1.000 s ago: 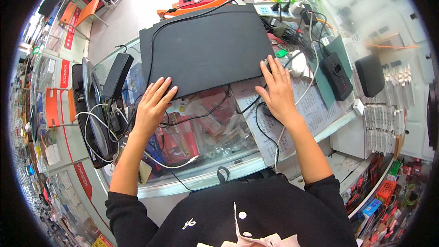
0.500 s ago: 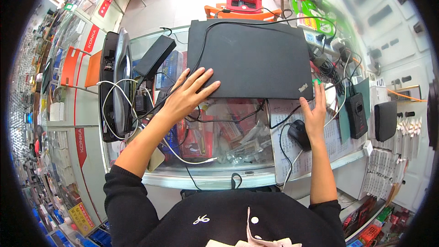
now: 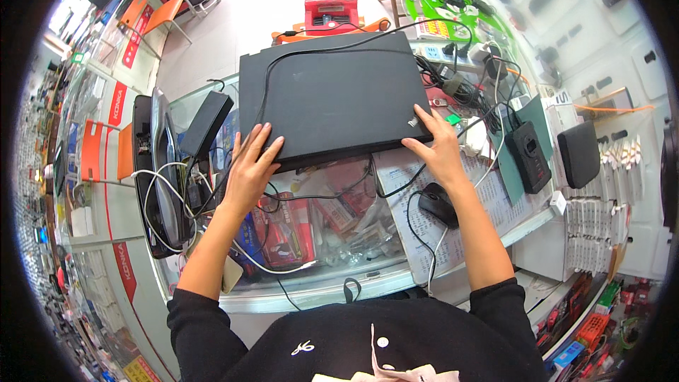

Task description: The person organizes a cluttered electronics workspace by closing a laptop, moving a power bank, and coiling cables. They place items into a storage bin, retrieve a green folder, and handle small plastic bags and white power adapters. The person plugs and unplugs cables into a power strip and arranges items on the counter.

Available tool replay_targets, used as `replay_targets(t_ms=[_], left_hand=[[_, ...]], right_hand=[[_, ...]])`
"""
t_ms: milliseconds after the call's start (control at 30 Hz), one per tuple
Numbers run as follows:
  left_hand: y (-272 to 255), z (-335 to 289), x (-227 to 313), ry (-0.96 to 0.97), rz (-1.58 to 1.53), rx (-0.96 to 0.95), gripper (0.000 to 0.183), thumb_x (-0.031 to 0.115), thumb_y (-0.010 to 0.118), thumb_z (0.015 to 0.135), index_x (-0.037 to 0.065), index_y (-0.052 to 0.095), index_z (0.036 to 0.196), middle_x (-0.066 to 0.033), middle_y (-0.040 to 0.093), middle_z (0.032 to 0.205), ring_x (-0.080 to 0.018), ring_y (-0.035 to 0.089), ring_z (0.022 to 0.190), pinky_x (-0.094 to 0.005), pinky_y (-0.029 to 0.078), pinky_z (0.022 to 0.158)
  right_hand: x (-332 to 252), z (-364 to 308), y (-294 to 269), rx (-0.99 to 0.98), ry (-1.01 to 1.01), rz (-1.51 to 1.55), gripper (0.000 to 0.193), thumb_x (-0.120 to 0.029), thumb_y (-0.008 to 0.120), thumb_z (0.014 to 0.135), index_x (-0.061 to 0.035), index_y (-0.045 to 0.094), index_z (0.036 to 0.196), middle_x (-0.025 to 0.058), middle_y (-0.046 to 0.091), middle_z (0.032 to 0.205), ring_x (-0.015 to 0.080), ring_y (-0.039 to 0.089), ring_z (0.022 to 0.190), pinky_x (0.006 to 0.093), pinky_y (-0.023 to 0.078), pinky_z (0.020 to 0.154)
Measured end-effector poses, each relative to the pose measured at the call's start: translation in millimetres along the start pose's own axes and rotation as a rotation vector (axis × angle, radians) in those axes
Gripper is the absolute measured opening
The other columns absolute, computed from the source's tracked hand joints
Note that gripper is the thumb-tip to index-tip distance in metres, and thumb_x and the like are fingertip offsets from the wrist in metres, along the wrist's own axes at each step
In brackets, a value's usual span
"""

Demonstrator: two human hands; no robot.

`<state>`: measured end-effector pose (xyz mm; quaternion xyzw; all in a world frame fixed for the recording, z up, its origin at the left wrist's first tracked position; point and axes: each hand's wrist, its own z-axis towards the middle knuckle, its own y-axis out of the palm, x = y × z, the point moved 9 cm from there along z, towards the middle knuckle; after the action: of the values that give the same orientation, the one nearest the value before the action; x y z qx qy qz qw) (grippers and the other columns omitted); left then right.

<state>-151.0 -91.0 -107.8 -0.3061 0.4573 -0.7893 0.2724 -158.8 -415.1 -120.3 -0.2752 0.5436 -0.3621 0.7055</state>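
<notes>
A closed black laptop (image 3: 332, 99) lies across the glass counter, its thick front edge facing me. My left hand (image 3: 249, 170) is at its near left corner, fingers over the lid and thumb along the front edge. At the near right corner my right hand (image 3: 440, 147) grips likewise, fingers on the lid's right side and thumb on the front edge. The fingers' undersides are hidden. A black cable (image 3: 283, 61) crosses the lid and runs down past my left hand. Below my right hand a black mouse (image 3: 438, 205) rests on a printed sheet (image 3: 488, 209).
To the left stand a black power brick (image 3: 208, 122) and a tilted grey-and-black device (image 3: 164, 170) draped with white cables. A cable tangle and a black box-shaped device (image 3: 527, 157) lie right. Beyond are a red machine (image 3: 331, 7) and a green tray (image 3: 417, 6). Small goods show through the counter glass (image 3: 346, 281).
My left hand has slid from lying on the lid to the near left corner. My right hand has closed in on the right corner, and the laptop's front edge shows more. The view has turned.
</notes>
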Motion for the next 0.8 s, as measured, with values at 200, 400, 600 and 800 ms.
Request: replay_targets(t_ms=[200,400,600,800], left_hand=[[0,-14,-40,-0.346,-0.284,-0.047,0.068,0.013,0.063,0.083,0.007,0.033,0.144,-0.0210,0.021,0.152,-0.0326,0.017,0.143,-0.0404,0.015,0.115],[40,-10,-113,-0.783,-0.720,0.172,0.073,0.033,0.054,0.093,-0.002,0.020,0.147,-0.0228,0.024,0.151,-0.0303,0.025,0.140,-0.0342,0.022,0.112],[70,20,-159,-0.882,-0.899,0.068,0.060,0.042,0.053,0.092,-0.008,0.050,0.124,-0.0241,0.061,0.116,-0.0334,0.058,0.107,-0.0378,0.041,0.094],[76,4,-150,-0.903,-0.657,0.130,0.045,0.033,0.050,0.094,-0.005,0.053,0.118,-0.0233,0.061,0.113,-0.0304,0.057,0.107,-0.0382,0.042,0.091]], right_hand=[[45,6,15,0.178,0.338,0.641,0.059,-0.034,0.069,0.085,0.0009,0.052,0.129,0.0190,0.054,0.126,0.0257,0.052,0.116,0.0344,0.040,0.098],[62,24,47,0.091,0.407,0.759,0.052,-0.034,0.063,0.090,0.0019,0.055,0.126,0.0075,0.065,0.107,0.0130,0.058,0.097,0.0266,0.044,0.087],[64,24,46,0.122,0.356,0.810,0.048,-0.031,0.061,0.091,0.0018,0.055,0.126,0.0082,0.064,0.110,0.0133,0.057,0.100,0.0266,0.043,0.089],[76,9,40,0.168,0.541,0.780,0.048,-0.026,0.060,0.091,0.0031,0.053,0.128,0.0118,0.061,0.119,0.0197,0.055,0.108,0.0301,0.039,0.095]])
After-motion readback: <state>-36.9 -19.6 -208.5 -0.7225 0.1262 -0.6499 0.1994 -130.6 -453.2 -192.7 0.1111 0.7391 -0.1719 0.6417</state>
